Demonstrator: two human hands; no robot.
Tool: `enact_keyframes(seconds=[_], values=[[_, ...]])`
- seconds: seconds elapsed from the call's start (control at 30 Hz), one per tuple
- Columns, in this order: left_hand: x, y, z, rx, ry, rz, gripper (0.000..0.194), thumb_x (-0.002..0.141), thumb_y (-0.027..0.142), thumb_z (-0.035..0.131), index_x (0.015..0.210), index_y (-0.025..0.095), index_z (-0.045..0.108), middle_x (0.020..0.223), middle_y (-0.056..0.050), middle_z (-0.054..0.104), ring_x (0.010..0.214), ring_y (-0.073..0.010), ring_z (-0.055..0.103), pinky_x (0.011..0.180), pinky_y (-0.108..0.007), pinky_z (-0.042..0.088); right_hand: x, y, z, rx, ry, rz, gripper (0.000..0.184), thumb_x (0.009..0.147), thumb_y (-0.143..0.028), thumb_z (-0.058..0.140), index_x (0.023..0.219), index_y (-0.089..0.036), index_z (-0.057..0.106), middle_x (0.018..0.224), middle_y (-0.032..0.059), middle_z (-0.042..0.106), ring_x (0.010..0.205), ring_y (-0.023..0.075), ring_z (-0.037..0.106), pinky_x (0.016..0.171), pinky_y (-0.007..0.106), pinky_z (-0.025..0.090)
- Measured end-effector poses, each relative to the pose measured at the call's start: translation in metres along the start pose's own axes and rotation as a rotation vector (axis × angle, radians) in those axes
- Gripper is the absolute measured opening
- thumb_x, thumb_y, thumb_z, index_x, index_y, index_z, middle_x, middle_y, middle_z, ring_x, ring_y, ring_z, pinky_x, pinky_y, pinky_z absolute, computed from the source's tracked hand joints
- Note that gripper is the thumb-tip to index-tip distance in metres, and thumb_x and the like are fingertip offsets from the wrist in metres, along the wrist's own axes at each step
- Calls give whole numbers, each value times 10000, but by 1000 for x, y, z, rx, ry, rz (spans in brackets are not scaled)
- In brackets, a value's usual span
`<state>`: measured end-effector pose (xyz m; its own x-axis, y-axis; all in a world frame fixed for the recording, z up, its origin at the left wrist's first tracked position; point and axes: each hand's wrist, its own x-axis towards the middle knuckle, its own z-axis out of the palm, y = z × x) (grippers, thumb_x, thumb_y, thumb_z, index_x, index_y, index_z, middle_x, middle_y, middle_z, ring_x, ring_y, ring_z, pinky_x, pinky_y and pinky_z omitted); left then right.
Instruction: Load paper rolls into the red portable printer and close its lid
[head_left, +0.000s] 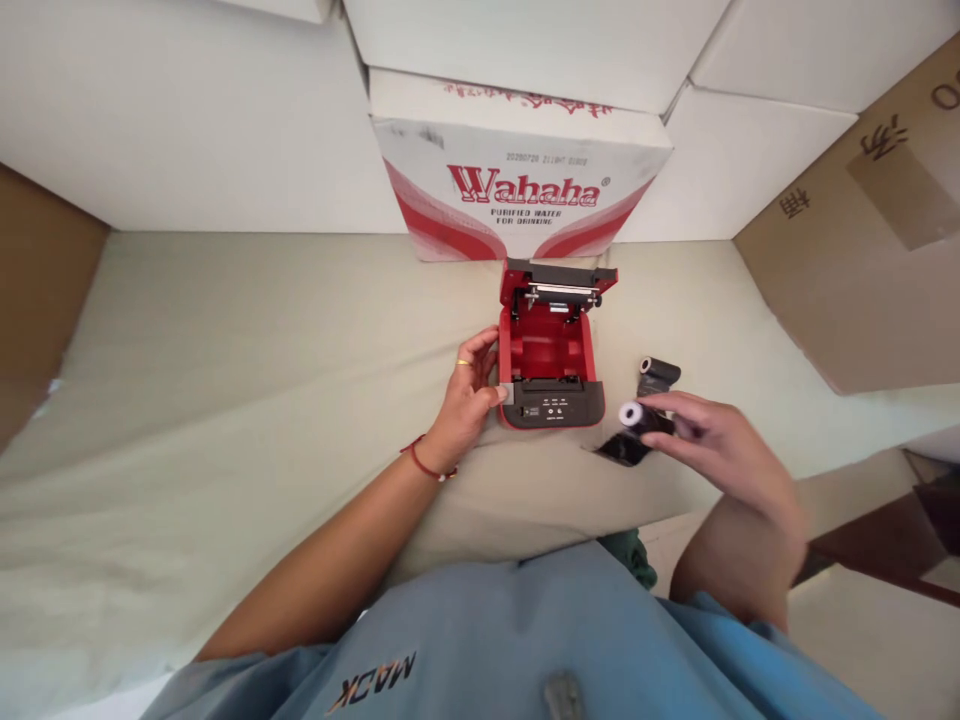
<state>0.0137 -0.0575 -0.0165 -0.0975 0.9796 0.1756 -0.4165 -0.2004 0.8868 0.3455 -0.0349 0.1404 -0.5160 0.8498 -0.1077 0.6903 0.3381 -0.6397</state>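
A small red and black label printer (546, 352) sits on the pale cloth with its lid (559, 275) raised, so the bare red bay inside shows. My left hand (466, 408) grips its left side, the thumb on the front corner and the fingers along the wall. To the right of the printer, my right hand (724, 440) pinches a roll of black ribbon (634, 416) with a white core between thumb and fingers. A stretch of black film (622, 449) hangs below that roll. Just behind it lies a second black roll (661, 370), apparently joined by film.
Behind the printer stands a white and red water carton (525, 190), close to the raised lid. White boxes (225, 120) line the back. Brown cardboard boxes stand at the right (847, 250) and left (45, 280). The pale green cloth (262, 370) has soft folds.
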Motion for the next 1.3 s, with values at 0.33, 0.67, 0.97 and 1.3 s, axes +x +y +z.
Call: enact_keyframes(seconds=[0.33,0.67,0.97,1.3], values=[[1,0,0,-29,12,-10,772,808,508,933,1470,343,571,1699,-76,511,1586,-316,503,1341,-543,411,86,-84,13,-178,-16,-212,334,1002,-220,699,1323,-259,785,1258,65,817,878,204,746,763,327,569],[0,-4,0,-10,21,-7,803,807,536,926,1497,349,562,1713,-75,488,1623,-328,460,1388,-563,345,144,-120,60,-706,-237,-2,383,1086,-161,440,1326,-198,736,1270,147,819,1097,331,771,793,379,513],[0,-6,0,-3,22,8,807,805,542,920,1500,342,562,1711,-86,499,1629,-336,457,1382,-570,350,153,-118,62,-675,-260,-41,326,1070,-165,545,1309,-133,764,1320,211,795,1154,360,776,920,437,578],[-7,-2,3,113,20,48,703,912,553,810,1511,327,519,1713,-114,462,1564,-333,520,1288,-553,473,44,-54,76,-144,154,-388,420,1117,-341,611,1520,-252,684,1656,151,628,1577,332,555,1273,639,503]])
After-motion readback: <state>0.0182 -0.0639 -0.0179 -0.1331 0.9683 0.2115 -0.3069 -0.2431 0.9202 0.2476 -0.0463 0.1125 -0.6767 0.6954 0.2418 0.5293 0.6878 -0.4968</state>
